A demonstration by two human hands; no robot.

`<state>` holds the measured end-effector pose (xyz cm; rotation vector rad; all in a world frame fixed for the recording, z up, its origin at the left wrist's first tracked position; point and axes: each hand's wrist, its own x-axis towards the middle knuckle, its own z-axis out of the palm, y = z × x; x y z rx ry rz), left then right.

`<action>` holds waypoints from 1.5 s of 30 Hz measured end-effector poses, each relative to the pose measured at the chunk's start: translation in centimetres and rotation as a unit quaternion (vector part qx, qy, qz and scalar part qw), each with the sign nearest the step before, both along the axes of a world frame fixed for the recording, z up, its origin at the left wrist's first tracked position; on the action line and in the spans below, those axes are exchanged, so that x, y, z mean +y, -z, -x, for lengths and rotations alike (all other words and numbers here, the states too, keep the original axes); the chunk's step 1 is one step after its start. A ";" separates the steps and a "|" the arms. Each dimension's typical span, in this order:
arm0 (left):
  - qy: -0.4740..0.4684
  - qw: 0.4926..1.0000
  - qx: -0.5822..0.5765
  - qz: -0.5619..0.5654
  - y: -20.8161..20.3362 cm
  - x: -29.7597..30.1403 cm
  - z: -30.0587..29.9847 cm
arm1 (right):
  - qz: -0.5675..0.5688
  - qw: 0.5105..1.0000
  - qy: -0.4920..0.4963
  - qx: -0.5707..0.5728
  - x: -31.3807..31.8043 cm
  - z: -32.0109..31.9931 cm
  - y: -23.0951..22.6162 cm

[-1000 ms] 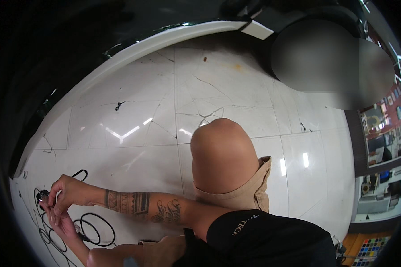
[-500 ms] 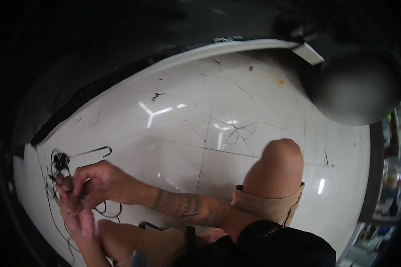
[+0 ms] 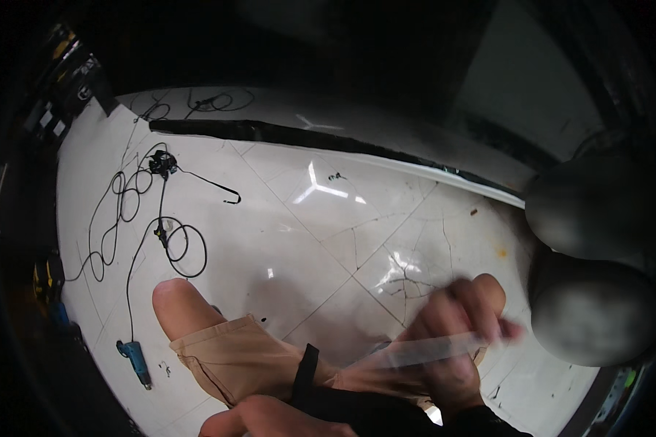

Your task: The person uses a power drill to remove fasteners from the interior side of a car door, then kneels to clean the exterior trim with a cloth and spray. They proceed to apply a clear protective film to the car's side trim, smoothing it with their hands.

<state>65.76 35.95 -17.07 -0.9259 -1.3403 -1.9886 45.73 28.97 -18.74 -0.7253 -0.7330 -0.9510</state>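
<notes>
My right hand point(image 3: 455, 339) is raised over my right knee, smeared by motion, its fingers bent. A translucent, film-like strip point(image 3: 423, 355) runs from its fingers down to the left, across my lap. Low at the picture's edge, in front of my body, is my left hand point(image 3: 280, 419); most of its fingers are cut off, so what they hold does not show. My left thigh in beige shorts point(image 3: 233, 349) lies just beyond it. Neither hand touches the blue heat gun point(image 3: 135, 360) lying on the floor at my left.
A black cable point(image 3: 189, 227) loops over the white tiled floor point(image 3: 291, 266) to a dark tangled bundle point(image 3: 163, 164). Yellow-and-black tools point(image 3: 47, 280) are at the far left. A dark panel with a pale lower edge point(image 3: 444, 173) spans the front. Two blurred round grey shapes point(image 3: 594, 313) stand at right.
My hands were together at the left and are now apart, the right one over at the right with the translucent strip. The view has swung left, bringing in the heat gun and more cable.
</notes>
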 end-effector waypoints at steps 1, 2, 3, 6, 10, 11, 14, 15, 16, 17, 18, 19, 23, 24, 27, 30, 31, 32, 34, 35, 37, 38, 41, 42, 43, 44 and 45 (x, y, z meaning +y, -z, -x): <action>-0.044 0.998 -0.030 0.025 -0.6 -0.6 -0.4 | 0.115 0.991 -0.037 -0.055 0.5 0.6 -1.8; -0.108 0.991 -0.069 0.036 -0.2 -0.5 -1.4 | 0.167 0.978 -0.086 -0.088 1.4 0.3 -2.4; -0.154 0.982 -0.100 0.050 -0.6 -0.6 -2.0 | 0.093 0.991 -0.098 0.008 4.4 2.1 -4.1; -0.237 0.953 -0.078 0.173 -2.2 -4.2 -2.4 | 0.100 0.974 -0.099 0.176 7.8 3.0 -5.4; -0.428 0.874 -0.232 0.003 -1.7 2.2 -4.6 | 0.127 0.856 -0.061 0.497 9.8 2.6 -4.5; -0.415 0.835 -0.359 -0.030 1.6 3.3 -8.5 | 0.105 0.816 -0.028 0.568 9.4 3.5 -4.0; -0.537 0.370 -0.725 -0.221 3.0 16.9 -12.4 | 0.111 0.776 -0.034 0.620 8.8 4.8 -1.5; -0.424 0.357 -0.827 -0.092 6.4 22.1 -15.7 | 0.146 0.790 -0.024 0.596 8.5 5.2 0.4; -0.348 0.316 -0.880 -0.065 8.9 25.9 -16.0 | 0.118 0.779 -0.046 0.614 7.3 5.0 1.0; -0.334 0.282 -0.896 -0.078 10.8 27.9 -15.6 | 0.092 0.767 -0.064 0.631 5.6 4.6 1.6; -0.336 0.247 -0.904 -0.094 12.8 29.3 -15.4 | 0.092 0.751 -0.008 0.654 4.6 4.1 3.0; -0.350 0.221 -0.904 -0.108 14.8 30.5 -15.0 | 0.090 0.732 0.049 0.674 3.8 3.6 5.0; -0.398 0.173 -0.891 -0.133 20.1 33.2 -13.8 | 0.191 0.641 0.228 0.707 2.4 3.1 13.9; -0.405 0.165 -0.889 -0.138 20.6 34.0 -13.4 | 0.188 0.632 0.202 0.724 2.1 3.2 14.9; -0.415 0.149 -0.885 -0.148 21.5 35.7 -12.7 | 0.174 0.623 0.150 0.747 1.7 3.5 16.4; -0.428 0.143 -0.880 -0.146 22.0 36.5 -12.2 | 0.126 0.693 0.239 0.668 2.4 3.4 16.8; -0.434 0.145 -0.878 -0.144 22.1 36.9 -11.8 | 0.125 0.713 0.257 0.640 2.9 3.5 16.8; -0.436 0.142 -0.876 -0.148 22.1 37.5 -11.5 | 0.127 0.724 0.257 0.627 3.4 3.4 16.6; -0.443 0.136 -0.874 -0.150 22.4 37.8 -10.9 | 0.157 0.719 0.212 0.643 3.7 2.9 16.2; -0.445 0.137 -0.872 -0.152 22.6 38.1 -10.5 | 0.184 0.707 0.183 0.658 3.5 2.7 16.2; -0.450 0.133 -0.870 -0.152 23.0 38.3 -10.1 | 0.249 0.684 0.118 0.675 3.4 2.4 16.5; -0.453 0.131 -0.869 -0.153 23.1 38.4 -10.0 | 0.285 0.673 0.088 0.677 3.3 2.3 16.6; -0.461 0.128 -0.865 -0.149 23.9 38.0 -9.6 | 0.321 0.616 0.070 0.716 2.5 3.8 16.8; -0.465 0.121 -0.863 -0.155 24.0 38.5 -9.4 | 0.248 0.570 0.127 0.773 2.8 4.3 16.8; -0.465 0.116 -0.863 -0.157 24.1 39.0 -9.0 | 0.158 0.524 0.182 0.817 3.4 5.0 16.9; -0.467 0.111 -0.862 -0.163 23.9 39.4 -8.5 | 0.095 0.519 0.213 0.822 3.8 6.7 16.3; -0.468 0.105 -0.861 -0.168 24.0 39.8 -8.3 | 0.059 0.535 0.225 0.812 4.3 9.0 15.9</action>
